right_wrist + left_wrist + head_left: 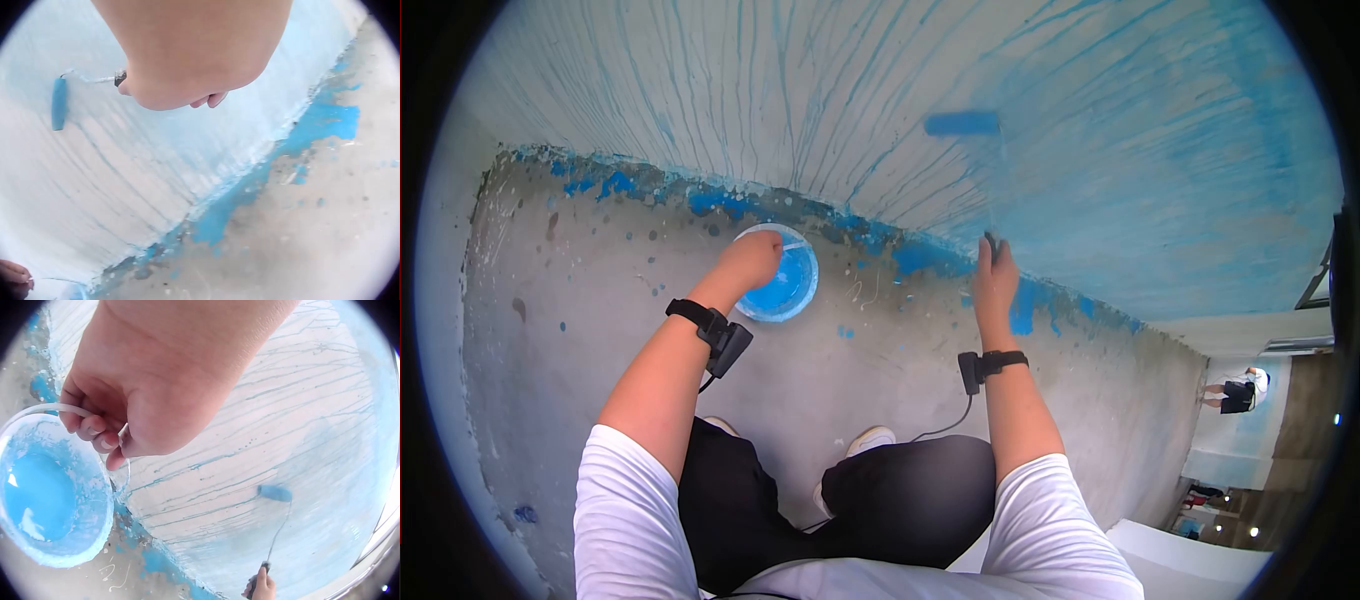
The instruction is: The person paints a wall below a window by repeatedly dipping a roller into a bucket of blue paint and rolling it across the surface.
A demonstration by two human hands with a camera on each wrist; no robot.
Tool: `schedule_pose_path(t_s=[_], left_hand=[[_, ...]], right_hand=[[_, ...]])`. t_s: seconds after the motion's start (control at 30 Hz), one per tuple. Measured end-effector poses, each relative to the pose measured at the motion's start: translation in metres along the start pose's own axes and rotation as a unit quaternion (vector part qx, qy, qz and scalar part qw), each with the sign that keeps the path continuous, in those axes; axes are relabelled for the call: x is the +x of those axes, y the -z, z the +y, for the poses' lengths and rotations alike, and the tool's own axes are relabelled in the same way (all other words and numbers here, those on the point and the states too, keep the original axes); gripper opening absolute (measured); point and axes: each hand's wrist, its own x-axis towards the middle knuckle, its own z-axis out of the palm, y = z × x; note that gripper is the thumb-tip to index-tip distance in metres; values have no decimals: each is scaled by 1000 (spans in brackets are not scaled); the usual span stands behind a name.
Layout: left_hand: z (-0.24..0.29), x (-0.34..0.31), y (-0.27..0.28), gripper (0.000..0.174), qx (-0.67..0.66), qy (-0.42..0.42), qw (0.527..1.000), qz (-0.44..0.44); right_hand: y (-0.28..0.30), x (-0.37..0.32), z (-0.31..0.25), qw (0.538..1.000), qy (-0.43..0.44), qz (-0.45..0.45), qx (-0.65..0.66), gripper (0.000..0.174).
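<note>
My left hand [752, 260] grips the thin white handle of a paint bucket [94, 544] that has blue paint inside. In the left wrist view the fingers [94, 425] curl round that handle above the rim. My right hand [996, 285] holds a paint roller by its dark handle [259, 578]. The blue roller head [962, 123] lies over the wall [850, 90], at the border between streaky white and evenly blue areas. From the right wrist view, the roller's wire frame [94, 79] reaches left from the hand, whose palm side is mostly hidden.
Blue paint drips run down the wall. Blue splotches [920, 255] line the foot of the wall on the grey concrete floor [820, 370]. My knees and white shoes [870, 440] are below. Another person [1240, 392] stands far off at the right.
</note>
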Motion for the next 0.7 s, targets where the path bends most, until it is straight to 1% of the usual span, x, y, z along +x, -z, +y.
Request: schedule_pose_path(t_s=[0.03,0.07,0.2,0.27,0.3,0.33,0.37,0.4,0.43,0.47,0.5,0.6,0.67,0.7], left_hand=[[-1,1,0,19,-3,-4,1000,1],[1,0,0,19,-2,-4,1000,0],[4,-1,3,19,6,1,1000,-4],[5,-2,4,19,6,1,1000,-4],[6,-1,6,22,17,9,1000,-22],[7,-2,7,26,28,17,999,-40],[9,-4,10,26,28,17,999,-40],[13,-6,13,26,27,20,999,-38],[15,-7,13,25,26,22,999,-36],[13,-5,11,25,25,22,999,-37],[10,-4,9,25,26,15,999,-36],[11,-2,9,25,22,10,999,-32],[11,-3,7,25,18,14,999,-31],[10,-3,6,22,10,6,1000,-16]], right_hand=[[3,7,-22,1000,0,-15,3,40],[3,11,-32,1000,0,-30,5,40],[-3,13,-25,1000,8,-14,8,38],[-8,5,7,999,-6,4,-53,40],[-8,-2,24,999,-6,3,-53,40],[-5,-13,44,996,-27,-1,-91,42],[-3,-25,64,991,-47,-6,-128,44],[-1,-36,87,991,-47,-6,-128,44],[2,-46,111,983,-71,-36,-165,46],[6,-53,117,973,-95,-65,-202,48],[9,-57,123,972,-95,-65,-203,48],[18,-57,113,963,-116,-67,-233,49],[15,-46,91,976,-64,-73,-194,48],[11,-40,80,976,-64,-74,-194,48]])
